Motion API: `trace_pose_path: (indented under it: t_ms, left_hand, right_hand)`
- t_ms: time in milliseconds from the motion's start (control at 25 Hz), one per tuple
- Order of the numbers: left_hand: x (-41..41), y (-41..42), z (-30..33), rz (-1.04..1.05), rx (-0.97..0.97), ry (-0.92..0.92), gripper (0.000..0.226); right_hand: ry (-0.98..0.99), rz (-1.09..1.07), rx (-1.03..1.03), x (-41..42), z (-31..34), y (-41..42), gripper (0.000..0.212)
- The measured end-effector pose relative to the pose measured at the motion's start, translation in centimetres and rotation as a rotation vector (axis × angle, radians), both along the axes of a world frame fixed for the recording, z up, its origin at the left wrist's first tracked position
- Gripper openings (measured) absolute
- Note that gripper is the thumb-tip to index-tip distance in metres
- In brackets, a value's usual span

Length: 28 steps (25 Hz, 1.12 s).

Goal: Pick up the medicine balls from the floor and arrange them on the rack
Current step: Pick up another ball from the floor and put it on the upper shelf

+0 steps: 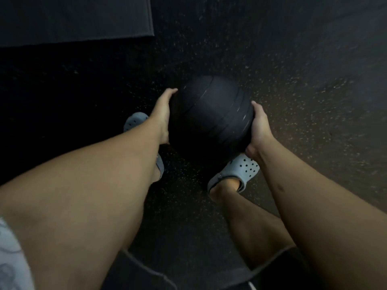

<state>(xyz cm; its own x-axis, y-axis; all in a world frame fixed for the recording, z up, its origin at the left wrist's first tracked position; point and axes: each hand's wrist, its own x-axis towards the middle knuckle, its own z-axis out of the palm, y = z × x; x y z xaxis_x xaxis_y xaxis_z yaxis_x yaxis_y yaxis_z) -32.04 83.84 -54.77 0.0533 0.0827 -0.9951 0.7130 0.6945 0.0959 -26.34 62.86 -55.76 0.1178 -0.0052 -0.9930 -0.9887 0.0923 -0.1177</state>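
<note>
A large black medicine ball (210,116) with faint seam lines fills the middle of the view, above the speckled black rubber floor (293,80). My left hand (162,118) presses flat against its left side. My right hand (259,130) cups its right side, thumb on top. Both arms reach down from the lower corners. Whether the ball rests on the floor or is just off it, I cannot tell. No rack is in view.
My two feet in grey clogs stand under the ball, one at the left (135,120) and one at the right (240,172). A dark flat pad or box (73,17) lies at the top left.
</note>
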Motion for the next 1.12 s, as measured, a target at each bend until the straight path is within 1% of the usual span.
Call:
trace_pose_path:
  t_ms: [120, 280, 480, 520, 600, 640, 720, 800, 880, 960, 1000, 1040, 1120]
  left_hand:
    - [0.8, 1.8, 9.5, 0.083, -0.005, -0.079, 0.057]
    - [2.3, 8.4, 27.7, 0.21, 0.059, -0.278, 0.056]
    - [0.9, 19.6, 51.5, 0.341, 0.341, -0.607, 0.045]
    - [-0.2, 21.9, 56.3, 0.375, 0.41, -0.665, 0.046]
    - [-3.0, 26.5, 66.2, 0.465, 0.545, -0.796, 0.056]
    - [-5.0, 28.7, 70.8, 0.522, 0.616, -0.853, 0.058]
    - [-9.5, 32.8, 79.5, 0.641, 0.741, -0.927, 0.054]
    - [-14.4, 36.0, 86.3, 0.727, 0.867, -0.982, 0.051]
    - [-20.6, 38.7, 93.5, 0.804, 1.001, -1.056, 0.053]
    - [-27.1, 40.6, 99.8, 0.882, 1.148, -1.105, 0.042]
    - [-30.1, 41.4, 102.7, 0.916, 1.227, -1.13, 0.037]
    - [-33.2, 42.2, 105.5, 0.948, 1.32, -1.133, 0.034]
    - [-37.9, 43.4, 109.9, 1.0, 1.481, -1.082, 0.033]
  right_hand:
    - [-0.091, 0.034, -0.003, 1.5, 9.6, 2.1, 0.063]
    - [-0.322, 0.183, 0.071, 5.3, 26.6, 9.6, 0.061]
    - [-0.634, 0.387, 0.323, 8.6, 48.2, 24.3, 0.061]
    - [-0.706, 0.418, 0.383, 8.3, 52.8, 27.6, 0.06]
    - [-0.837, 0.474, 0.52, 7.0, 62.3, 34.3, 0.058]
    - [-0.895, 0.502, 0.596, 5.8, 66.9, 37.6, 0.059]
    - [-1.002, 0.552, 0.736, 2.4, 75.2, 44.1, 0.069]
    - [-1.098, 0.573, 0.838, -1.3, 82.1, 49.8, 0.078]
    - [-1.173, 0.604, 1.027, -6.8, 89.4, 55.7, 0.074]
    - [-1.208, 0.641, 1.222, -12.8, 96.2, 61.0, 0.067]
    - [-1.22, 0.675, 1.319, -15.8, 99.2, 63.2, 0.066]
    - [-1.227, 0.715, 1.424, -18.9, 102.0, 65.3, 0.068]
    - [-1.182, 0.73, 1.587, -23.7, 106.7, 68.4, 0.068]
